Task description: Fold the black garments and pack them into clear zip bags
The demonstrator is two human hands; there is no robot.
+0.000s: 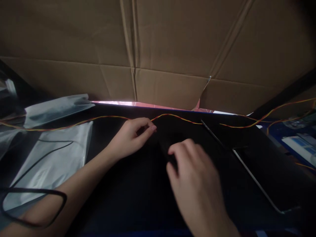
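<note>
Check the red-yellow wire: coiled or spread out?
Spread out: the red-yellow wire runs in loose waves to both sides of the left hand.

Creased brown cardboard wall behind a black tabletop, dim light.

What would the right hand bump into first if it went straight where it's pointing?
Probably the twisted red-yellow wire ahead of the right hand, though depth is hard to judge.
</note>
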